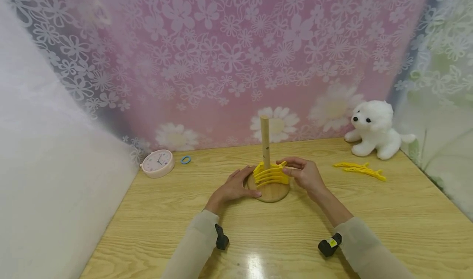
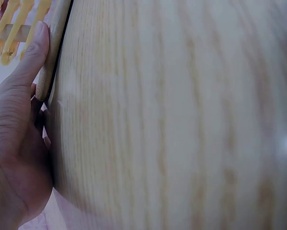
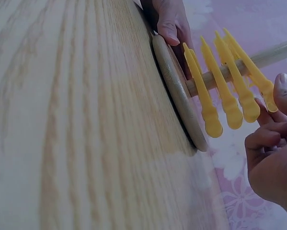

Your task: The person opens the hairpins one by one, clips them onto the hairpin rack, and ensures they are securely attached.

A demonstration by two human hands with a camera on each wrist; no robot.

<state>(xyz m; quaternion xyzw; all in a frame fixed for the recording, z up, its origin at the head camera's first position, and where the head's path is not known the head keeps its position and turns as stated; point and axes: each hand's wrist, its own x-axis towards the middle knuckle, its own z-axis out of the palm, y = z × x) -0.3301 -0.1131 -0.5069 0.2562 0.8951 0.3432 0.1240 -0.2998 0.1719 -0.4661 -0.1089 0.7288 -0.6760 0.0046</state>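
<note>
A wooden stand has a round base [image 1: 272,194] and an upright post [image 1: 265,139]. Several curved yellow plastic pieces with rounded ends [image 3: 231,111] are stacked around the lower post, spaced apart in the right wrist view. My left hand [image 1: 233,188] grips the base's left edge, its thumb [image 2: 34,55] lying along the rim. On the stack's other side, my right hand [image 1: 308,178] pinches the end of the uppermost yellow piece [image 3: 264,86] between thumb and fingers. Part of that piece is hidden behind the others.
Two loose yellow pieces [image 1: 366,172] lie on the wooden table [image 1: 251,234] to the right. Behind them sits a white plush dog [image 1: 375,129]. At the back left are a pink round clock [image 1: 158,163] and a blue ring [image 1: 186,156]. A flowered cloth [image 1: 221,86] hangs behind.
</note>
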